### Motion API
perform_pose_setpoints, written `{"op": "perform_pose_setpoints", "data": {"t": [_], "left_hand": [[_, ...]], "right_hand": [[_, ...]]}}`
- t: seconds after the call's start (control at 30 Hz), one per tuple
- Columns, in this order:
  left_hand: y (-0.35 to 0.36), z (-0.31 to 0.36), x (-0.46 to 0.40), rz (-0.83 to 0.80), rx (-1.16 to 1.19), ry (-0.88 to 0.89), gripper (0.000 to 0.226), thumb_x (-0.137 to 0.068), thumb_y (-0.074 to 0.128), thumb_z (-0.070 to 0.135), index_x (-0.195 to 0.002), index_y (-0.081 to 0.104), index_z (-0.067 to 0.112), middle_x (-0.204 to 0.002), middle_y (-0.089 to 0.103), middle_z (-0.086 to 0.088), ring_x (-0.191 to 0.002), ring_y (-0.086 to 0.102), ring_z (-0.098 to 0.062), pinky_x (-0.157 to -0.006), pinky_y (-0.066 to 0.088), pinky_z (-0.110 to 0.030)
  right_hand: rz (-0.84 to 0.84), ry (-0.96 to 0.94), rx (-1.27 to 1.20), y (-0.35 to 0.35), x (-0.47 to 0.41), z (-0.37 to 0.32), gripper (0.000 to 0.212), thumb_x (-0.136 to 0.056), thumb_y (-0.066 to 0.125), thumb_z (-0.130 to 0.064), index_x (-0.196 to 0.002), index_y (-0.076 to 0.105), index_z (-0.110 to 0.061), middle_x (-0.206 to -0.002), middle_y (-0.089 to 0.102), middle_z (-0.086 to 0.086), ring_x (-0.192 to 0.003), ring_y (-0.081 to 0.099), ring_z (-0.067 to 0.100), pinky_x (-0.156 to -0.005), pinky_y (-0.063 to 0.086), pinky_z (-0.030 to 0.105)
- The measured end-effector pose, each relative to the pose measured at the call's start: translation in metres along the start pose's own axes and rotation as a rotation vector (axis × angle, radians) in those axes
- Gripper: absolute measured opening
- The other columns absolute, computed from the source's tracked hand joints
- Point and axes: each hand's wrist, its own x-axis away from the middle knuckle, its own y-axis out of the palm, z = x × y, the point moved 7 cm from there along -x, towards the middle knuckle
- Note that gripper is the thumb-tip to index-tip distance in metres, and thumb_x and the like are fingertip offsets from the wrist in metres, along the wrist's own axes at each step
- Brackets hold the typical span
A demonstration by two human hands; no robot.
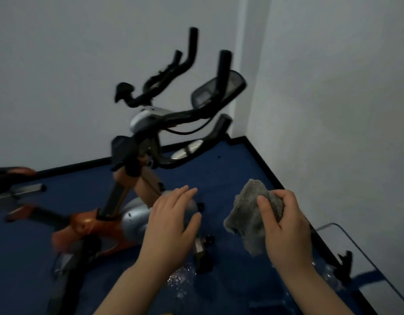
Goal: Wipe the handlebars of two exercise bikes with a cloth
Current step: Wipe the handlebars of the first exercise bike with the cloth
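Observation:
An orange and silver exercise bike (98, 221) stands on the blue floor, with its black handlebars (187, 114) raised in the middle of the view, blurred. A display console (219, 89) sits at the bars' right end. My right hand (287, 226) is shut on a crumpled grey cloth (248, 214), held low and to the right, well below the handlebars. Beside it, my left hand (171, 226) hovers open with spread fingers over the bike's silver flywheel housing (137, 221). Part of a second orange bike (12, 178) shows at the left edge.
White walls meet in a corner (244, 64) right behind the handlebars, with a black skirting (276, 178) along the floor. A thin cable (355, 244) and a black fitting (345, 262) lie by the right wall. Shiny plastic wrap (180, 278) lies on the floor below my hands.

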Motion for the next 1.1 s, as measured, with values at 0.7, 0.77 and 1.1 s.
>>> {"op": "perform_pose_setpoints", "data": {"t": [0.7,0.77,1.1], "left_hand": [[-0.173,-0.208,0.012,0.048,0.087,-0.006,0.050,-0.085,0.045,0.048,-0.134,0.041,0.040,-0.142,0.041,0.018,-0.131,0.035,-0.005,-0.113,0.030,-0.039],[-0.175,-0.214,0.002,0.037,0.119,0.003,0.049,-0.086,0.046,0.045,-0.134,0.041,0.040,-0.141,0.042,0.018,-0.130,0.036,-0.006,-0.112,0.030,-0.037],[-0.164,-0.217,-0.062,0.069,0.194,0.077,0.044,-0.089,0.056,0.030,-0.131,0.048,0.035,-0.140,0.043,0.020,-0.125,0.039,-0.003,-0.107,0.032,-0.029]], "right_hand": [[0.092,0.073,-0.259,0.193,0.012,-0.154,0.015,-0.087,0.063,-0.032,-0.094,0.056,-0.019,-0.088,0.061,-0.007,-0.081,0.059,0.000,-0.057,0.045,0.008],[0.123,-0.010,-0.198,0.197,-0.005,-0.171,0.017,-0.088,0.063,-0.030,-0.095,0.054,-0.018,-0.086,0.059,-0.009,-0.076,0.057,-0.007,-0.056,0.043,0.003],[-0.297,-0.531,0.491,0.291,-0.089,-0.184,0.027,-0.079,0.070,-0.035,-0.100,0.063,-0.019,-0.111,0.050,-0.001,-0.098,0.049,0.014,-0.081,0.049,0.031]]}}
